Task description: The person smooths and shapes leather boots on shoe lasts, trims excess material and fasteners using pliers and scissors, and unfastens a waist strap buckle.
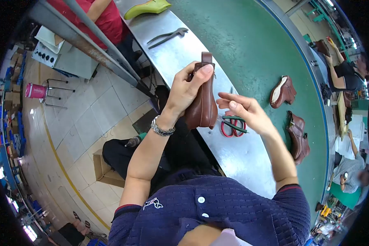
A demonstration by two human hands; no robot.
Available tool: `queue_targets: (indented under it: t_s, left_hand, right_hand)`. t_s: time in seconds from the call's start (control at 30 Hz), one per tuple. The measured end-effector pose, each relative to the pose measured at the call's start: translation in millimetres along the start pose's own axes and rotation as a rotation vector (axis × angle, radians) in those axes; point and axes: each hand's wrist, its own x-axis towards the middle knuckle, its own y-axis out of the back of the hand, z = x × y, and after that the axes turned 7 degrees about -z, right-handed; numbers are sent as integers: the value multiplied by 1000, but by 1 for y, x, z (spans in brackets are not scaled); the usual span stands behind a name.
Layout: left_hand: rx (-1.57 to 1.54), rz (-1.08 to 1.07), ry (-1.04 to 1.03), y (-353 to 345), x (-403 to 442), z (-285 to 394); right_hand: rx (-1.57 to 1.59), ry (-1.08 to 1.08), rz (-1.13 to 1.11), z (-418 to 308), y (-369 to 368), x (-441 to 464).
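Observation:
A brown leather shoe is upright in my left hand, whose thumb presses on its upper end near a pull loop. Its rounded end points down toward my lap. My right hand is just right of the shoe, not touching it, with fingers spread and nothing in them. Below that hand, red-handled scissors and a dark green-handled tool lie on the metal bench. Farther up the bench are metal pincers and a yellow-green shoe last.
Brown shoes rest on the green surface at right. A metal post and a person in red are at upper left. An open cardboard box sits on the floor. Other people work at far right.

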Motion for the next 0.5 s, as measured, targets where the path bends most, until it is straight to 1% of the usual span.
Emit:
queue_targets:
  t_s: [0.03,0.07,0.13,0.17,0.27,0.3,0.33,0.37,0.4,0.47,0.5]
  left_hand:
    - [45,-20,-17,-2,4,-6]
    - [91,-38,-35,-3,8,-13]
    - [220,-9,-80,-5,10,-21]
    - [255,0,-92,-6,11,-23]
    - [327,82,-86,-8,4,-24]
    - [343,106,-93,-9,0,-21]
    - [356,131,-98,-9,-1,-21]
    - [412,162,-168,-9,-1,-21]
    - [440,159,-172,-7,0,-22]
    - [498,153,-185,-7,1,-22]
    - [494,155,-160,-7,1,-22]
  right_hand:
    - [-85,86,11,-6,0,4]
    - [-173,68,-15,-12,0,8]
    - [-344,26,-75,-26,0,17]
    - [-438,-59,-49,-39,0,20]
    - [-576,-58,-157,-45,4,28]
    - [-626,-68,-152,-51,-1,29]
    - [-641,-109,-167,-57,-2,30]
    - [-657,-148,-184,-62,-3,31]
    - [-675,-182,-200,-64,-4,33]
    - [-666,-125,-181,-62,-5,32]
    - [-664,-94,-169,-62,-7,30]
